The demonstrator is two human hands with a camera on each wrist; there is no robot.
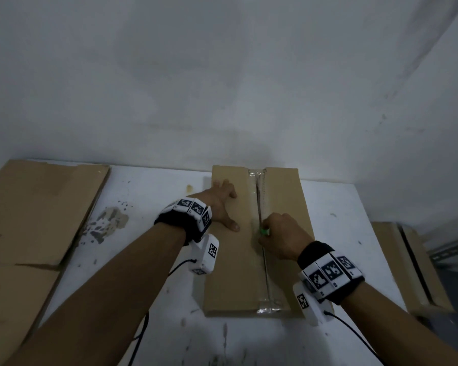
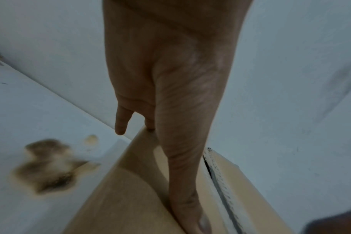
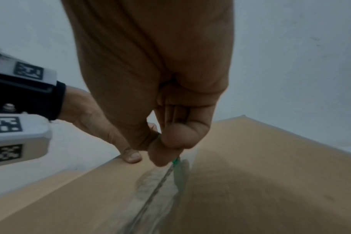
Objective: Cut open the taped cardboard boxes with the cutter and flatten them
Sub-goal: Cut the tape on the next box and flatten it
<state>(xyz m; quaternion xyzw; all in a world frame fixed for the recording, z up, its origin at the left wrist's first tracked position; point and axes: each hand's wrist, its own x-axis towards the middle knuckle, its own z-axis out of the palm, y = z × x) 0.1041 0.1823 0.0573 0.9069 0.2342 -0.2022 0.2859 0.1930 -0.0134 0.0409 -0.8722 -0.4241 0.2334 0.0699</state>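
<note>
Cardboard box [image 1: 233, 260] lies flat on a white table [image 1: 336, 207], taped seam [image 1: 259, 191] running away from the viewer. The left hand [image 1: 222, 207] lies spread, fingers straight, on the left flap, likely steadying it. The right hand [image 1: 283, 236] is clamped around a green cutter [image 1: 264, 231] on the seam, about midway, probably slicing the tape.

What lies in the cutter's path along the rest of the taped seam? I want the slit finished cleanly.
Nothing visible does. The right hand grips the green cutter on the taped seam of the box. The left hand presses flat on the flap beside it, clear of the seam.
</note>
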